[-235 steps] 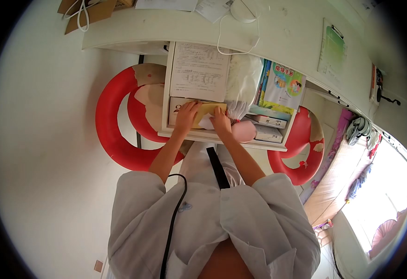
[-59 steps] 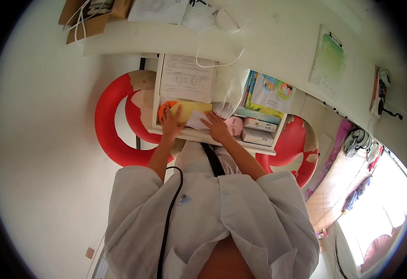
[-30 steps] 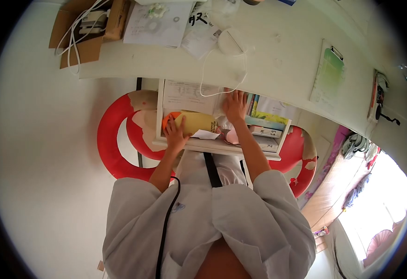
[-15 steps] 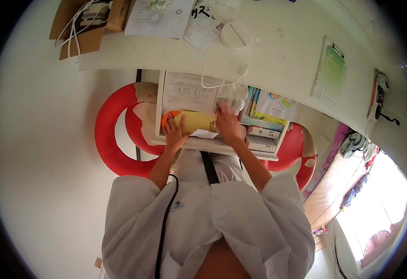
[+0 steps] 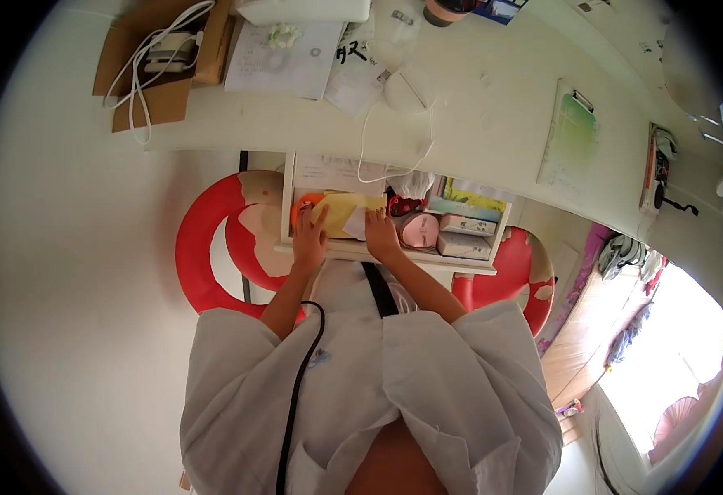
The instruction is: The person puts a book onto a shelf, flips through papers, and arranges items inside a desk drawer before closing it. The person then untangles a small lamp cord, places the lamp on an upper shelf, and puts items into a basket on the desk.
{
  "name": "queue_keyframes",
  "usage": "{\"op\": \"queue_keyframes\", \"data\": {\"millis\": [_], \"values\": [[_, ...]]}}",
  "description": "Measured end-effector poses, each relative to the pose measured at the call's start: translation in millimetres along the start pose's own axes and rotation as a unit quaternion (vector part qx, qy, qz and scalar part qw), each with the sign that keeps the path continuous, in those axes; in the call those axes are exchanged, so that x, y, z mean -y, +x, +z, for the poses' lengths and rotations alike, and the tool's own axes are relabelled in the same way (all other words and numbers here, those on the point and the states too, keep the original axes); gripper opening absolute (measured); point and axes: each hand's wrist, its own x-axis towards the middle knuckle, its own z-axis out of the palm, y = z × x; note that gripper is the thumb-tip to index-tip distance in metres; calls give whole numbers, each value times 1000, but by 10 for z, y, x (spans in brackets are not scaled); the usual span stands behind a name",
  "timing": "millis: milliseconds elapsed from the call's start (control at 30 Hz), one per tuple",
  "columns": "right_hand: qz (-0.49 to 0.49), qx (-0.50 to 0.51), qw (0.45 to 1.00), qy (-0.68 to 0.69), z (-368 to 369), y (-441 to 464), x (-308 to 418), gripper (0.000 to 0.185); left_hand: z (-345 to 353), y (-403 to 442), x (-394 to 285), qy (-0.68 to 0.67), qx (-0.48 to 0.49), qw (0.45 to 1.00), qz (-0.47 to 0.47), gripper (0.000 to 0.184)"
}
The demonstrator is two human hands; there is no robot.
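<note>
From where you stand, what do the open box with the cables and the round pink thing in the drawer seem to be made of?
The open box: matte corrugated cardboard, probably, given its plain brown folding flaps. The round pink thing: perhaps smooth plastic, from its even colour, though metal is possible.

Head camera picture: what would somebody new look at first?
Probably the big red curvy thing, maybe a chair, with peeling patches, showing on both sides of the open drawer. Next, the yellow packet in the drawer's left part, between the left hand and right hand.
</note>
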Motion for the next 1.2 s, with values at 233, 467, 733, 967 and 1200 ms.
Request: {"op": "queue_keyframes", "data": {"millis": [233,467,733,967,1200], "values": [[135,-82,934,319,-340,-408,-31,38,-415,-139,-44,2,-44,998,51,62],[486,-285,668,487,1023,-1263,-1482,18,-708,79,69,12,30,995,98,73],[233,-187,466,833,-4,-1344,-1466,24,198,226,144,-297,-48,883,-360,46],[218,-112,626,741,-75,-902,-1911,27,375,804,20,-771,62,557,-303,36],[248,-117,389,879,-336,-736,-2031,26,427,1079,62,-692,71,628,-349,41]]}}
